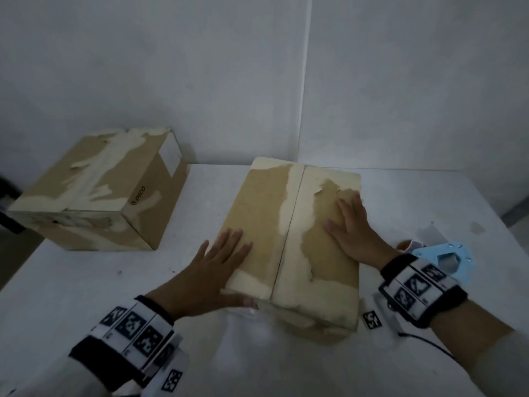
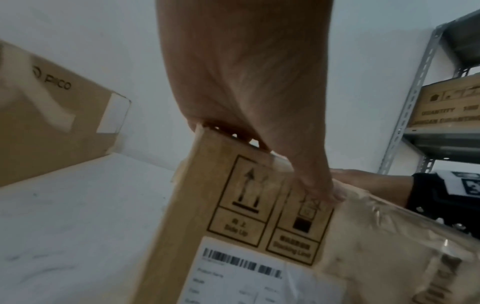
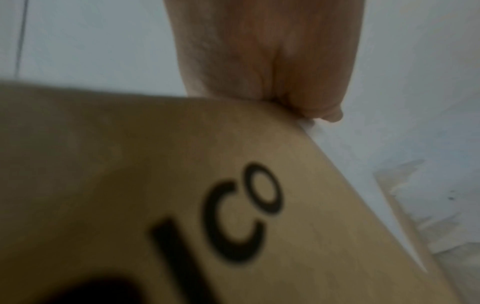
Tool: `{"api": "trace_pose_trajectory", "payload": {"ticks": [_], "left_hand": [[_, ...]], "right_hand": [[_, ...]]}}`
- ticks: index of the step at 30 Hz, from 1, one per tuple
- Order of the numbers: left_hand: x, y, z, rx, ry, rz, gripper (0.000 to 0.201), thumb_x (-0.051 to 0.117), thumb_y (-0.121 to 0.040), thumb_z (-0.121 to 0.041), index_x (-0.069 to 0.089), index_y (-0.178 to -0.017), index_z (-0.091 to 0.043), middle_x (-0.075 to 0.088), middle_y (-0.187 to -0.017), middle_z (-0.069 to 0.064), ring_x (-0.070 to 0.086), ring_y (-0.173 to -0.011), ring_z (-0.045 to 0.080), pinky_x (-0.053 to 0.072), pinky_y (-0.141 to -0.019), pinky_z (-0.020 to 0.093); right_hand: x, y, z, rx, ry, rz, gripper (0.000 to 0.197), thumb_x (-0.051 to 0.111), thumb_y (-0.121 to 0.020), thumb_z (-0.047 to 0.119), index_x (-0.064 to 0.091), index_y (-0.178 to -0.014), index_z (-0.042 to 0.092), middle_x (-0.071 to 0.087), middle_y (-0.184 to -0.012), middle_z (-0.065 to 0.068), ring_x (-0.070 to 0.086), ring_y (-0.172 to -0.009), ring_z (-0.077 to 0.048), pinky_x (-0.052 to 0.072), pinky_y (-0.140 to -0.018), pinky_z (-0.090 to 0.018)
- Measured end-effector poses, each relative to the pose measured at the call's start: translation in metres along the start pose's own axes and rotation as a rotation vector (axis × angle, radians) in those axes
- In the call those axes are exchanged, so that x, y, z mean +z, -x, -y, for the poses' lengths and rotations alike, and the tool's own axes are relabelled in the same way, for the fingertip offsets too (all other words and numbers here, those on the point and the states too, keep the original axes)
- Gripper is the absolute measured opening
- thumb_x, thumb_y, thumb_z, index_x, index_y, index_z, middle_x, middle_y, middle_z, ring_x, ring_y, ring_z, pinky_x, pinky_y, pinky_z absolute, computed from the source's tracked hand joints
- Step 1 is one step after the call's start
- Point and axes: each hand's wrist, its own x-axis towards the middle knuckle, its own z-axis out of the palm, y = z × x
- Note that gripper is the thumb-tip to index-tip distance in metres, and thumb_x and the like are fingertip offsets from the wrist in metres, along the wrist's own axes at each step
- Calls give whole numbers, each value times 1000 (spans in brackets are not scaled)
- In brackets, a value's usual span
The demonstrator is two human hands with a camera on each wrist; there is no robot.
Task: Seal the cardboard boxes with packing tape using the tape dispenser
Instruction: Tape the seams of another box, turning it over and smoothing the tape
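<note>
A closed cardboard box (image 1: pixel 289 242) with torn paper patches stands in the middle of the white table (image 1: pixel 86 282), its centre seam running away from me. My left hand (image 1: pixel 220 259) lies flat on the left flap, fingers straight, thumb against the near side (image 2: pixel 306 181). My right hand (image 1: pixel 352 227) rests flat on the right flap, fingers spread. A light blue tape dispenser (image 1: pixel 440 256) with a tape roll lies on the table to the right of the box, behind my right wrist. The right wrist view shows the box's printed side (image 3: pixel 182 205) close up under my palm (image 3: pixel 267 61).
A second cardboard box (image 1: pixel 97 193) with a PICO print stands at the back left of the table (image 2: pixel 52 115). A white wall (image 1: pixel 257 67) rises right behind the table. A metal shelf (image 2: pixel 420 102) with a carton stands off to the right.
</note>
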Motion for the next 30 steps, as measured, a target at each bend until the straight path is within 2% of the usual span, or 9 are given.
{"api": "trace_pose_trajectory", "payload": {"ticks": [6, 9, 12, 17, 20, 22, 24, 26, 30], "left_hand": [[-10, -8, 34, -36, 98, -58, 121, -2, -38, -97, -34, -128, -22, -40, -137, -8, -34, -130, 9, -4, -115, 38], [-20, -14, 45, -114, 135, -65, 137, -7, -30, -99, -28, -139, -18, -36, -141, -8, -31, -131, 9, -3, -116, 41], [-29, -23, 63, -214, 105, -72, 145, -16, -24, -97, -20, -145, -17, -28, -152, 1, -24, -141, 17, -6, -116, 45], [-43, -23, 94, -362, -90, -73, 147, -40, -17, -82, -14, -147, -17, -16, -157, 5, -10, -145, 17, -9, -112, 55], [-45, -23, 115, -463, -157, -82, 147, -44, -17, -77, -8, -148, -20, -9, -158, 1, -3, -146, 17, -5, -109, 59], [-48, -19, 126, -527, -165, -93, 118, -30, -48, -82, -8, -148, -23, -8, -158, -1, -3, -146, 23, -1, -109, 63], [-46, -16, 138, -576, -146, -100, 83, 7, -82, -72, -12, -147, -25, -12, -157, -3, -10, -145, 29, -4, -108, 65], [-46, -15, 149, -608, -86, -73, 78, 22, -88, -64, -15, -146, -26, -17, -157, -4, -14, -144, 31, -4, -109, 64], [-47, -18, 165, -584, 38, -71, 79, 28, -90, -59, -17, -145, -25, -22, -155, -3, -13, -144, 30, 7, -113, 58]], "right_hand": [[-6, -23, 39, -60, -86, 105, 67, 39, -94, 39, 2, -146, 19, -23, -153, -5, -21, -140, -26, -3, -115, -44], [2, -19, 49, -107, -73, 196, 80, 44, -87, 50, 0, -146, 19, -26, -152, -3, -20, -141, -21, -5, -117, -42], [20, -9, 53, -172, -24, 301, 91, 44, -80, 60, -3, -146, 18, -29, -150, 1, -22, -140, -16, -3, -117, -39], [42, -18, 75, -255, 20, 316, 113, 29, -62, 81, -11, -145, 17, -31, -150, -1, -14, -142, -16, 8, -118, -38], [52, -34, 95, -268, 52, 321, 90, 39, -84, 59, -12, -144, 15, -31, -150, -5, -13, -142, -18, 5, -118, -35], [61, -46, 109, -280, 71, 323, 85, 40, -89, 53, -11, -144, 15, -30, -150, -6, -13, -142, -20, 4, -118, -35], [68, -55, 122, -288, 96, 329, 84, 40, -89, 53, -10, -144, 16, -30, -151, -7, -12, -143, -21, 4, -117, -36], [72, -61, 133, -296, 114, 329, 82, 39, -90, 52, -10, -145, 16, -30, -150, -8, -12, -143, -23, 3, -116, -37], [72, -69, 144, -270, 172, 360, 79, 37, -91, 52, -11, -144, 18, -30, -151, -8, -10, -143, -27, 2, -115, -39]]}}
